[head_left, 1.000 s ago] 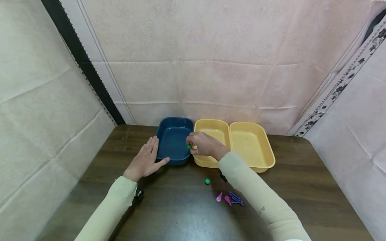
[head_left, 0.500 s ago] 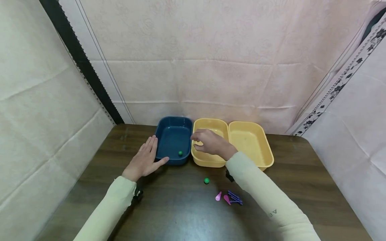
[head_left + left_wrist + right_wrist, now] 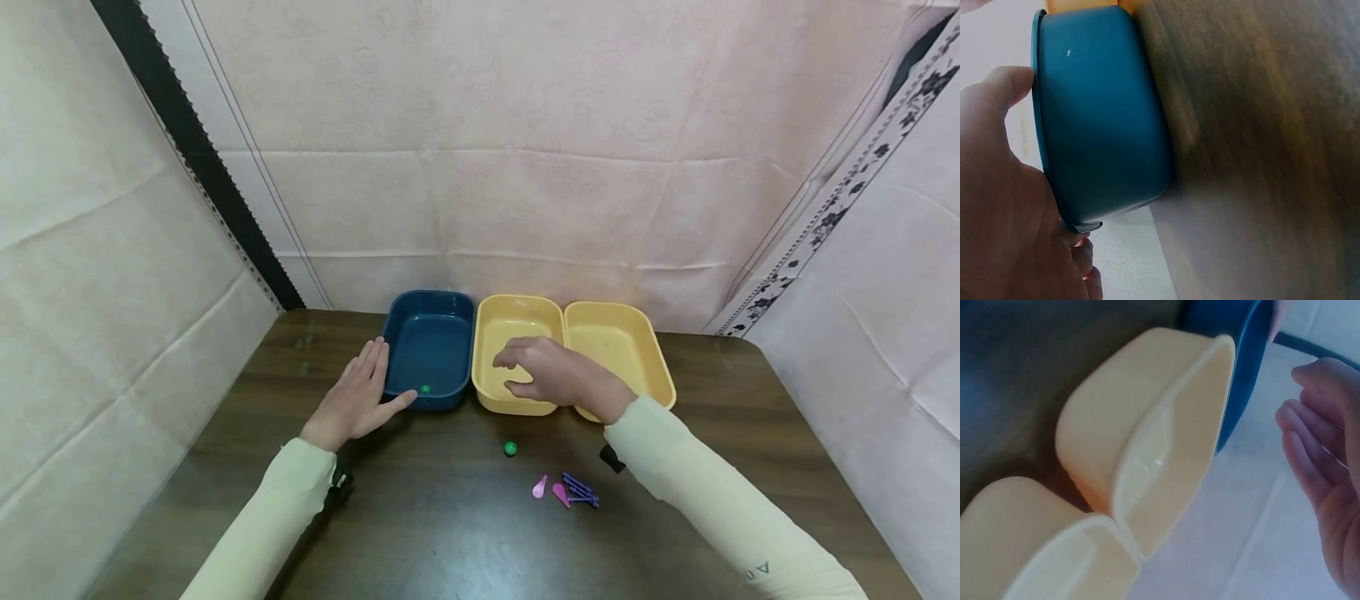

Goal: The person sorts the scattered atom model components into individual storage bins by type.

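Note:
My left hand [image 3: 352, 400] rests with straight fingers along the left rim of a blue plastic bin [image 3: 429, 346]; in the left wrist view its thumb touches the bin's rim. Inside the bin, near its front wall, lies a small green ball [image 3: 425, 389]. Over the middle yellow bin [image 3: 517, 310] hovers my right hand [image 3: 558, 375], thumb and fingers apart and nothing between them. The right wrist view shows that hand [image 3: 1329, 444] above the yellow bin's rim. On the table in front of the bins sits a second green ball [image 3: 510, 448].
A second yellow bin [image 3: 618, 342] adjoins the middle one on the right. Two pink teardrop-shaped pieces [image 3: 539, 487] and several purple sticks [image 3: 581, 487] lie on the brown wooden table [image 3: 420, 517]. Pale curtains [image 3: 480, 208] surround the table's back and sides.
My right hand let go of a green ball, which dropped into the blue bin and rolled left. That hand then drew back to the right. My left hand stayed on the rim.

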The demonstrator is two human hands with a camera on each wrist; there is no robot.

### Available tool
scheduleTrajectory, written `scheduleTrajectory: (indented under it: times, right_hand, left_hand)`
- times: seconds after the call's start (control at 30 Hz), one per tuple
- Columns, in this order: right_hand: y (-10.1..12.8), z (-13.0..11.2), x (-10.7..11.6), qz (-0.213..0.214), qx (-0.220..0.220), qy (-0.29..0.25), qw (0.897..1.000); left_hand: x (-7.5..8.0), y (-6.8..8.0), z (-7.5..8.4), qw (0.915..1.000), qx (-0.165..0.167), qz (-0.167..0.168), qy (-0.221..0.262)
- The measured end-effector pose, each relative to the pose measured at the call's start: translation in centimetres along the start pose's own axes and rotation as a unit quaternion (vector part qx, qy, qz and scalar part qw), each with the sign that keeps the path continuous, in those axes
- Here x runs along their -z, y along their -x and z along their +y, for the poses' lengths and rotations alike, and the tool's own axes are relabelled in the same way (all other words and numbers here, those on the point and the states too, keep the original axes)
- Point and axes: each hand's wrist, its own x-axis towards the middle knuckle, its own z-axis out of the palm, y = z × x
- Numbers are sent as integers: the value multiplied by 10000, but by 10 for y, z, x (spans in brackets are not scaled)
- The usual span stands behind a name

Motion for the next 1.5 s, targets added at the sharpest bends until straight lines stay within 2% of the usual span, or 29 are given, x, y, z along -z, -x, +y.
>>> scheduleTrajectory:
  times: [0.1,0.37,0.73,0.97,1.23,1.37,1.5]
  right_hand:
    - [9,-5,-2,-56,110,-44,9999]
    - [31,-13,-14,-236,49,-181,9995]
    - [48,-18,-46,-530,-39,-308,9981]
    - [50,-14,-74,-579,-182,-437,9972]
    - [47,-11,-99,-389,-243,-23,9989]
    - [44,-11,-105,-378,-130,-103,9991]
    - [41,-11,-101,-377,-104,-407,9984]
  left_hand:
    - [0,1,-1,10000,8,13,2]
    - [-1,0,-1,10000,4,15,-17]
    - [-2,0,-3,10000,-14,8,-60]
    - [-3,0,-2,10000,-12,-27,-14]
    - [-3,0,-1,9999,20,-103,-14]
    - [-1,1,-1,10000,12,-70,-20]
    - [-1,0,0,10000,41,-48,-48]
